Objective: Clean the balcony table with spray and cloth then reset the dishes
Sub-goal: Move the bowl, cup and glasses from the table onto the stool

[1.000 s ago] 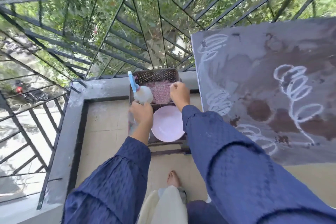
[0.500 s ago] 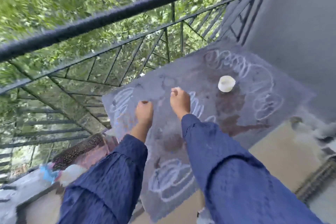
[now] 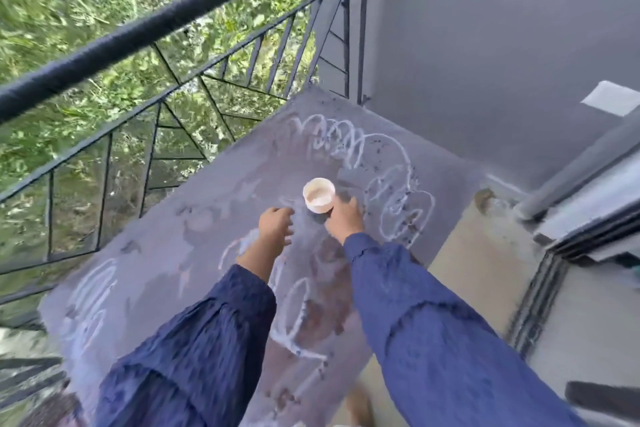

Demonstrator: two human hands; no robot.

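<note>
The grey balcony table (image 3: 214, 253) is smeared with white squiggles and brown stains. A small white cup (image 3: 318, 199) stands near the table's middle, with pale residue inside. My right hand (image 3: 345, 221) is against the cup's near right side, thumb and fingers curved around its base. My left hand (image 3: 275, 228) hovers just left of the cup with its fingers loosely curled and nothing in it. Both arms are in blue sleeves. No spray bottle or cloth shows in this view.
A black metal railing (image 3: 145, 31) runs along the table's far left, with greenery beyond. A grey wall (image 3: 485, 45) rises behind the table. A door frame and threshold (image 3: 554, 253) are at the right, and beige floor (image 3: 478, 263) lies between them and the table.
The view swung from the basket on the floor up to the table. Both hands left the basket and reached forward; the right hand now meets the white cup.
</note>
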